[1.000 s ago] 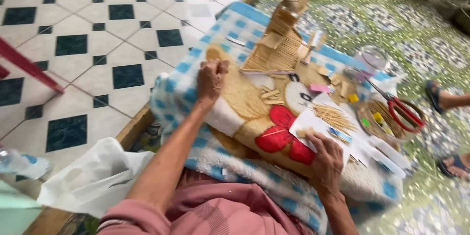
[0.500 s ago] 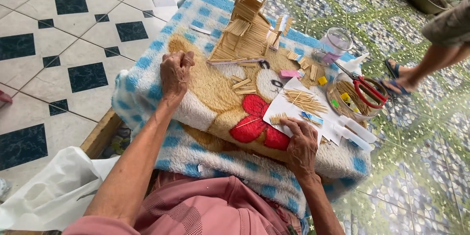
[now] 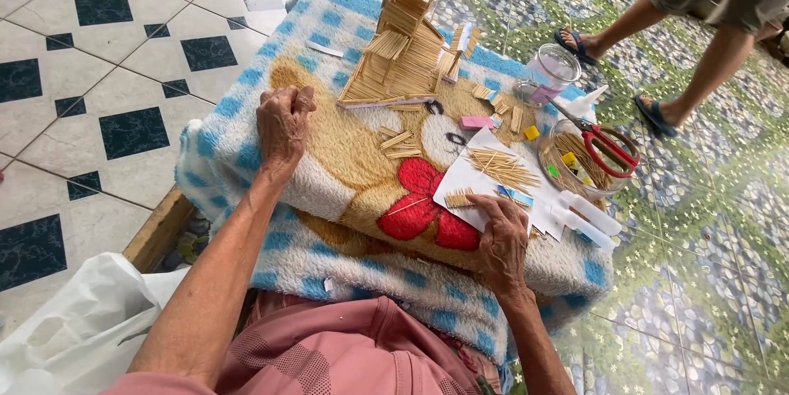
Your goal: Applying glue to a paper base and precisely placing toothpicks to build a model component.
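Note:
A blue checked blanket [image 3: 246, 157] with a bear picture covers a low table. On its far side stands a small house model [image 3: 403, 54] built of thin wooden sticks. My left hand [image 3: 283, 120] rests on the blanket as a closed fist, left of the model. My right hand [image 3: 503, 235] lies on a white paper sheet [image 3: 464, 185], fingers down, touching a small bundle of sticks [image 3: 459, 198]. A loose pile of sticks [image 3: 503, 169] lies on the same sheet just beyond.
A clear bowl [image 3: 585, 166] with red-handled scissors [image 3: 608, 148] stands at the right edge, a clear cup [image 3: 551, 73] behind it. A white plastic bag [image 3: 74, 329] lies lower left. Another person's legs in sandals [image 3: 657, 58] stand at the upper right.
The view has shifted, so the table sits more central. The other person's feet have stepped closer at the upper right. Both my hands stay on the blanket and paper.

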